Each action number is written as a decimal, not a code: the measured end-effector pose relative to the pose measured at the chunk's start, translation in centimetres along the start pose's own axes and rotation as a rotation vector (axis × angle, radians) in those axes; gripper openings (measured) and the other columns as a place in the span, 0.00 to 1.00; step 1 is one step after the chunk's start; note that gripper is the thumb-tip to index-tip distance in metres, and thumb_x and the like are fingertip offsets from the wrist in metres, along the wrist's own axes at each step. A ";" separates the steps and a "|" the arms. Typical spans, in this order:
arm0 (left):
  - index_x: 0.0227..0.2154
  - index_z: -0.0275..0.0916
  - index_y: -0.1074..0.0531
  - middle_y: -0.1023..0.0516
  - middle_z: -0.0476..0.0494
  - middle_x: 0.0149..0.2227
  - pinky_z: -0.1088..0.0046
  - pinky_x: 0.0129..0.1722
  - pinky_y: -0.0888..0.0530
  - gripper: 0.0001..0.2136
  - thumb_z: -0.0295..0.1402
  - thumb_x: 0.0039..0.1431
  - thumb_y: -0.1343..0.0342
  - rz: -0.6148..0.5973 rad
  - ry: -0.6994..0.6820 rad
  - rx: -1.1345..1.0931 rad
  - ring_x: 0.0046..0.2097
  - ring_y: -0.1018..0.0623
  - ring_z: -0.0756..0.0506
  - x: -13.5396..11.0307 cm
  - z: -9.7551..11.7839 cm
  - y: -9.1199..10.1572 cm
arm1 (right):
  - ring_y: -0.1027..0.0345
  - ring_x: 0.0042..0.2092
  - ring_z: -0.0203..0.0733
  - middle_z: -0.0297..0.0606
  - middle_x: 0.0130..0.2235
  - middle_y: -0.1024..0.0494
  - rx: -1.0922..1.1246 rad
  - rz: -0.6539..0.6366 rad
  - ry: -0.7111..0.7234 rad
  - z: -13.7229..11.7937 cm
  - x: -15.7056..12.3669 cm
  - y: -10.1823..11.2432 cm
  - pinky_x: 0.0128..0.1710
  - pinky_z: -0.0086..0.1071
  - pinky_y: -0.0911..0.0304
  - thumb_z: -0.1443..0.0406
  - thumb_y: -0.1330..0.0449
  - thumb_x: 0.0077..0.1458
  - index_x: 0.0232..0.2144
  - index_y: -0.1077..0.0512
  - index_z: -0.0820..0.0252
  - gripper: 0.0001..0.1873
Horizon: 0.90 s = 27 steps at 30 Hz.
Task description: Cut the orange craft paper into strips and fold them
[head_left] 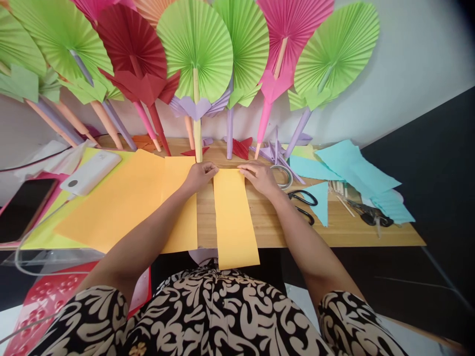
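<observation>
A narrow strip of orange paper [234, 217] lies lengthwise on the wooden table [345, 232], its near end hanging over the front edge. My left hand [200, 175] pinches the strip's far left corner, fingers curled. My right hand [260, 177] pinches the far right corner the same way. A larger orange sheet [122, 202] lies just left of the strip, partly under my left forearm.
Many pleated paper fans [195, 47] on sticks lean against the wall behind. Black scissors [304, 203], a tape roll [284, 174] and turquoise paper pieces [352, 170] lie at the right. A white power bank [91, 171] and a phone [22, 207] sit at the left.
</observation>
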<state>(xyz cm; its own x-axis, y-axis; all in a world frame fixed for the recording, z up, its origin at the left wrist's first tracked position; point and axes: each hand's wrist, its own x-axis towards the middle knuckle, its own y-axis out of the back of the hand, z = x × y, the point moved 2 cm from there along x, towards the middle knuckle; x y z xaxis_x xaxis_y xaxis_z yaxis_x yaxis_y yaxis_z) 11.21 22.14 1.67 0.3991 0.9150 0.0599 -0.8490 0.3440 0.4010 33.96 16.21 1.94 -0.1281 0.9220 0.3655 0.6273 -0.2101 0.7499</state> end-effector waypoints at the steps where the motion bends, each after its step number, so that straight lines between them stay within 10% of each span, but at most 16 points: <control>1: 0.22 0.38 0.31 0.35 0.52 0.22 0.74 0.29 0.40 0.11 0.40 0.52 0.44 0.001 -0.003 -0.002 0.27 0.38 0.51 0.0 0.0 0.0 | 0.25 0.47 0.48 0.40 0.43 0.16 -0.001 -0.001 -0.003 0.0 0.0 -0.1 0.51 0.40 0.35 0.61 0.43 0.64 0.41 0.19 0.55 0.12; 14: 0.24 0.37 0.29 0.35 0.53 0.22 0.74 0.29 0.42 0.11 0.41 0.52 0.42 0.010 0.004 -0.088 0.27 0.38 0.52 0.6 -0.9 0.2 | 0.28 0.47 0.51 0.43 0.41 0.18 -0.190 0.175 0.098 -2.9 -0.4 0.9 0.52 0.45 0.40 0.60 0.49 0.68 0.42 0.20 0.54 0.17; 21: 0.26 0.37 0.30 0.38 0.55 0.19 0.74 0.25 0.45 0.12 0.41 0.52 0.40 -0.064 0.054 -0.286 0.23 0.41 0.53 1.0 -1.3 0.9 | 0.32 0.38 0.47 0.41 0.32 0.21 -0.403 -0.174 0.323 -11.5 -1.5 -1.4 0.45 0.44 0.47 0.60 0.53 0.70 0.45 0.20 0.51 0.20; 27: 0.24 0.37 0.30 0.38 0.56 0.18 0.75 0.25 0.46 0.09 0.36 0.52 0.39 -0.053 0.094 -0.312 0.23 0.41 0.54 1.0 -0.8 0.7 | 0.34 0.34 0.46 0.43 0.30 0.22 -0.486 -0.380 0.320 -13.0 -1.7 -5.6 0.40 0.41 0.52 0.71 0.52 0.68 0.48 0.22 0.63 0.19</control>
<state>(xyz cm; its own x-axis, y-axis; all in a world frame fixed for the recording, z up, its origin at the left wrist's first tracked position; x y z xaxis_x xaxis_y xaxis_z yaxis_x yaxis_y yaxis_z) 10.67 23.44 1.25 0.4239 0.9047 -0.0439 -0.8990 0.4261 0.1007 20.66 11.54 4.29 -0.5381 0.8347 0.1172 0.0884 -0.0824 0.9927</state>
